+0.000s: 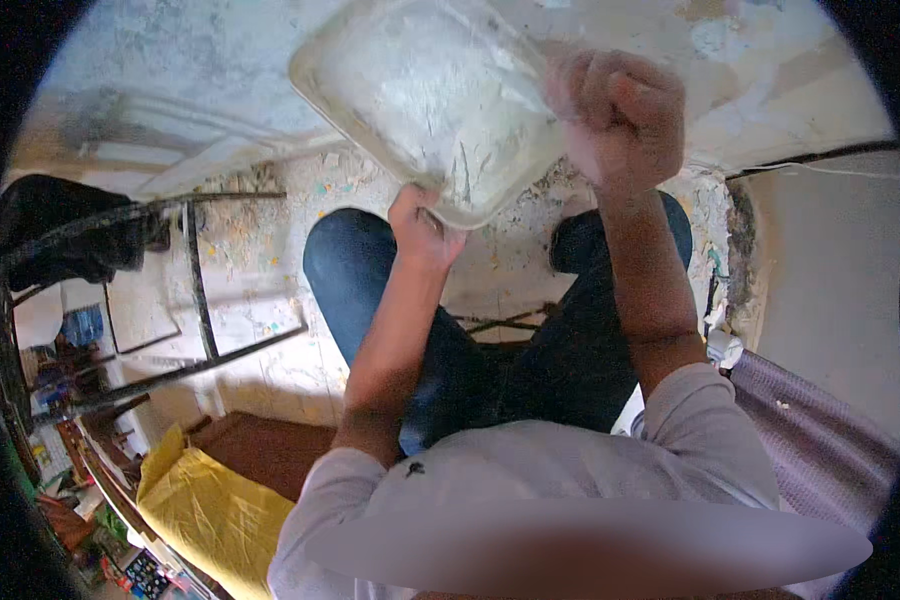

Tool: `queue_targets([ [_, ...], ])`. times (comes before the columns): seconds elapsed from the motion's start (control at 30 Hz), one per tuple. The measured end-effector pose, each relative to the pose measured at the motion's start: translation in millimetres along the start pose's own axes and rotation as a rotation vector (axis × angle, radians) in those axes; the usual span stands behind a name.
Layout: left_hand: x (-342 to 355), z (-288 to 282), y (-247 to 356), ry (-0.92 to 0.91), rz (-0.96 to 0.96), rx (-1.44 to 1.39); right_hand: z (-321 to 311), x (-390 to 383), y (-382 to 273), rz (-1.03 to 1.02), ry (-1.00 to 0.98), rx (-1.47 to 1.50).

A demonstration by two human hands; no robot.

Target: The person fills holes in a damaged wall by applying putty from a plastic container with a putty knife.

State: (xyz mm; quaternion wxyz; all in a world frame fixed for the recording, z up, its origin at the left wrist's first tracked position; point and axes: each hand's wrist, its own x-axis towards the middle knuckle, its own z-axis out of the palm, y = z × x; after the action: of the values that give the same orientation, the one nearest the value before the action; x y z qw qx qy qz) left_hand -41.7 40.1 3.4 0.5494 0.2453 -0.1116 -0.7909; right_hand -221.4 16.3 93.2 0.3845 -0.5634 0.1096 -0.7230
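A pale, shallow tub point(345, 115) with rounded corners is tilted up in front of me, above my knees. White paste or powder with dark cracks coats its inside. My left hand point(425, 228) grips the near corner of its rim, thumb on the inner side. At the tub's right edge my right hand point(620, 115) is closed in a fist, dusted white and a little blurred. A whitish shape shows between that fist and the tub, but I cannot make out what the fingers hold.
A patchy wall point(210, 70) rises ahead, with flaked debris point(240, 235) on the floor along it. To the left stands a dark metal frame point(198, 280) with black cloth point(60, 235) over it. A yellow sheet point(210, 510) lies lower left; purple-grey fabric point(820, 420) hangs right.
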Motion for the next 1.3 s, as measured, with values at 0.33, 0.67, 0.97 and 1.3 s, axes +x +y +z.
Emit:
queue_targets([
  [0.33, 10, -8, -6, -0.075, 0.002, -0.061, -10, -19, 37, 0.156, -0.008, -0.074],
  [0.67, 9, -12, -15, -0.090, 0.078, 0.031, -40, -31, 60, -0.255, 0.168, -0.761],
  [0.97, 15, -14, -8, -0.062, -0.002, -0.124, 14, -13, 23, 0.119, 0.040, -0.097],
  [1.3, 17, -8, -14, -0.070, -0.013, -0.160, 5, -19, 36, 0.092, -0.010, -0.028],
])
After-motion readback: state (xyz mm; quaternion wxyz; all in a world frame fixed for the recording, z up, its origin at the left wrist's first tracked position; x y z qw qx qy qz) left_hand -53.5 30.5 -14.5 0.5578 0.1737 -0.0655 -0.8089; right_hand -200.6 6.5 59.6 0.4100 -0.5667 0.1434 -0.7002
